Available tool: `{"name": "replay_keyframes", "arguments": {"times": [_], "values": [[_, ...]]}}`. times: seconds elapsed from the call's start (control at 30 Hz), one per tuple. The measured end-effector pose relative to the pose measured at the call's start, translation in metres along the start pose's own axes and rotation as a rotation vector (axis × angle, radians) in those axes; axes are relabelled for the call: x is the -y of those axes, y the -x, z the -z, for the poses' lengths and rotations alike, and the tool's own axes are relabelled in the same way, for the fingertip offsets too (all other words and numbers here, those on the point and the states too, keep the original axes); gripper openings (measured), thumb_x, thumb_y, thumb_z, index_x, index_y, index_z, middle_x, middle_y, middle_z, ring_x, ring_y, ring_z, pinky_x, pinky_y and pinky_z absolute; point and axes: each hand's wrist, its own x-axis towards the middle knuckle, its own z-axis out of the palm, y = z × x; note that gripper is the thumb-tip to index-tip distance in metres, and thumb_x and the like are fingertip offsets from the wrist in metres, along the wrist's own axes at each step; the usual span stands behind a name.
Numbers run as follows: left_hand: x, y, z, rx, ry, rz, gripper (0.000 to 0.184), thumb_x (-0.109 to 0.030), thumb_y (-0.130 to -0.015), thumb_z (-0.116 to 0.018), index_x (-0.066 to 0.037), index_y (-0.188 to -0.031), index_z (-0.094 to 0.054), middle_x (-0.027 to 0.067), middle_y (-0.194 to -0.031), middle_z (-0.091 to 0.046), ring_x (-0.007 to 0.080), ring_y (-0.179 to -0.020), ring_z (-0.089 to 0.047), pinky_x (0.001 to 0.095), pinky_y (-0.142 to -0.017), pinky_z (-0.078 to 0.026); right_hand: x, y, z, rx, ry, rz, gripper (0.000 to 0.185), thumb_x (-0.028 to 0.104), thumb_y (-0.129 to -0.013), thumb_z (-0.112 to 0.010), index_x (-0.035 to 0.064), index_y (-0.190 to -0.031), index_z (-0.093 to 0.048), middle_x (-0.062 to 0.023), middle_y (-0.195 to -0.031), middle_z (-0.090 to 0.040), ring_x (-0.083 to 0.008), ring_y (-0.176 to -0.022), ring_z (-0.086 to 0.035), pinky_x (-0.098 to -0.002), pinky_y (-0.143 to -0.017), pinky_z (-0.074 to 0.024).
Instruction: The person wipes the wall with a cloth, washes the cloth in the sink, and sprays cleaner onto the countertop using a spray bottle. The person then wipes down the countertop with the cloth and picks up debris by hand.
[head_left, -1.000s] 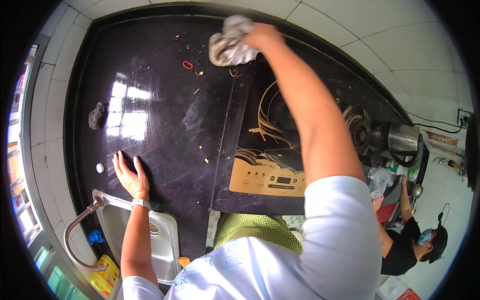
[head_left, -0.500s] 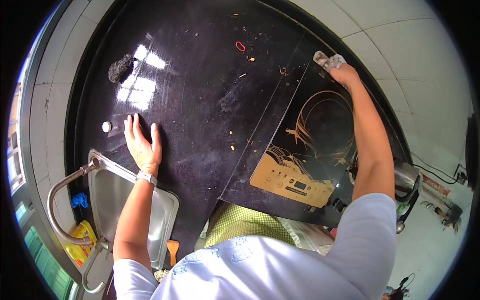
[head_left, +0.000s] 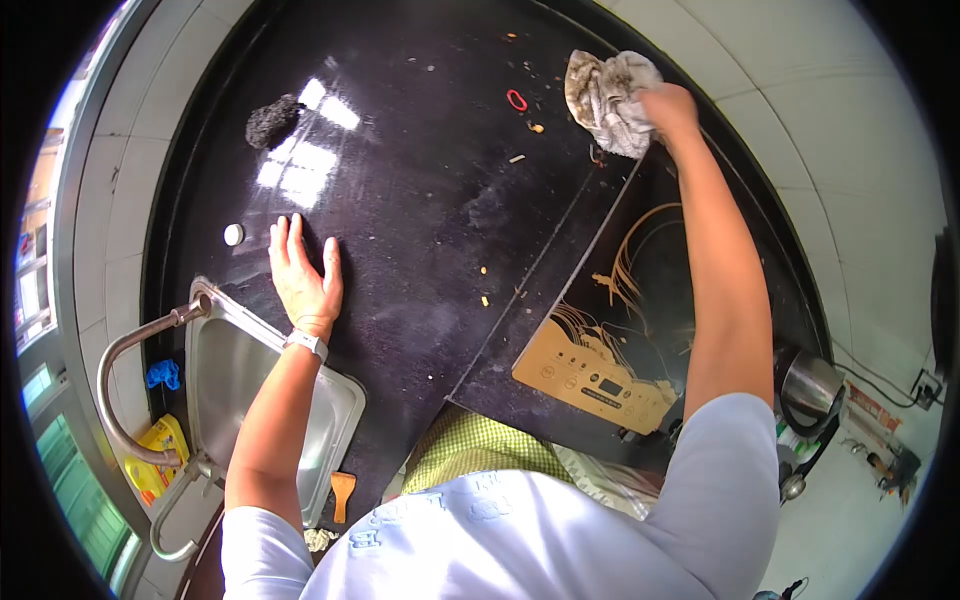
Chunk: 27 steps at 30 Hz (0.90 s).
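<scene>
My right hand (head_left: 668, 112) grips a stained, whitish cloth (head_left: 612, 100) on the black counter (head_left: 400, 200), near its back edge and just past the top corner of the induction cooktop (head_left: 600, 375). Flat on the counter, with fingers spread, lies my left hand (head_left: 305, 285); it is beside the sink and holds nothing. A red rubber ring (head_left: 516, 100) and small food crumbs (head_left: 536, 128) lie left of the cloth. Beyond my left hand are a white round cap (head_left: 233, 235) and a dark scouring pad (head_left: 273, 122).
A metal sink (head_left: 230, 370) with a curved faucet (head_left: 118, 390) is at the lower left, near a yellow package (head_left: 158, 455) and a blue crumpled item (head_left: 163, 375). A wooden-handled tool (head_left: 342, 495) lies by the sink. At the right stands a metal kettle (head_left: 810, 385).
Over the last second the view has turned, and the co-worker at the right has left it. Since the middle frame, the cloth has moved left off the cooktop's corner and looks more spread out.
</scene>
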Motion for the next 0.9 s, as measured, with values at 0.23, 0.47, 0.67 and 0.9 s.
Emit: {"name": "replay_keyframes", "arguments": {"times": [0.23,0.47,0.67,0.9], "values": [[0.0,-0.002,0.002,0.015,0.005,0.04,0.053,-0.028,-0.081,-0.06,-0.004,-0.126,-0.043,0.0188,-0.133,-0.038,0.0352,-0.125,-0.033,0.043,-0.104,-0.027,0.096,0.009,0.062,-0.466,-0.026,0.481,0.039,0.037,-0.075,-0.058,0.008,-0.101,-0.063,-0.0157,-0.086,-0.066,-0.0327,-0.084,-0.062,-0.0389,-0.075,-0.0468],[0.0,-0.002,0.003,0.03,-0.003,0.057,0.054,-0.028,-0.081,-0.059,-0.004,-0.126,-0.043,0.0187,-0.133,-0.038,0.0348,-0.126,-0.033,0.0424,-0.105,-0.027,0.145,-0.017,-0.051,-0.144,0.313,0.546,0.048,0.044,-0.074,-0.059,0.0313,-0.12,-0.055,-0.0068,-0.122,-0.052,-0.025,-0.108,-0.052,-0.0319,-0.093,-0.0401],[-0.001,-0.001,0.003,0.009,-0.028,0.055,0.052,-0.031,-0.084,-0.055,-0.004,-0.127,-0.043,0.0186,-0.134,-0.038,0.0333,-0.127,-0.033,0.0417,-0.105,-0.025,0.114,0.003,-0.093,-0.162,-0.196,0.747,0.037,0.037,-0.065,-0.065,0.0207,-0.098,-0.066,-0.0104,-0.097,-0.057,-0.0284,-0.091,-0.056,-0.0347,-0.08,-0.0469],[0.001,0.0,0.002,-0.017,0.004,0.047,0.054,-0.033,-0.082,-0.057,-0.003,-0.125,-0.044,0.0198,-0.132,-0.039,0.0341,-0.126,-0.033,0.0421,-0.106,-0.024,0.138,0.162,-0.1,0.029,-0.293,0.632,0.026,0.029,-0.069,-0.061,0.0168,-0.092,-0.066,-0.0092,-0.09,-0.057,-0.0285,-0.09,-0.056,-0.0379,-0.082,-0.044]]}}
